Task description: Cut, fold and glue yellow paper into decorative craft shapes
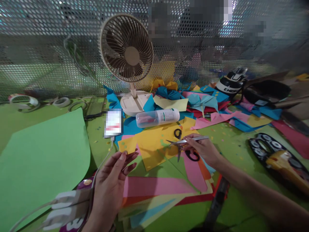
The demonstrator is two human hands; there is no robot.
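My left hand (113, 174) is closed in a pinch, its thumb and fingertips at the corner of a small yellow paper piece (126, 144). Slim silver tweezers (199, 138) are gripped in my right hand (201, 149), with their tip pointing left over a larger yellow paper sheet (153, 141). Spread scissors with black handle loops (192, 156) lie beside and partly under the right fingers, which cover their pivot. Tiny green bits sit on the yellow sheet. A pink paper strip (156, 187) lies on other coloured sheets between my forearms.
Behind the papers stand a beige fan (132, 56) and a lying clear-and-white bottle (167, 116). A phone (113, 124) with a cable, a power strip (72, 203) and a big green sheet (48, 161) are left. Crumpled paper (202, 101) and a black-and-white bottle (229, 85) are at the back right.
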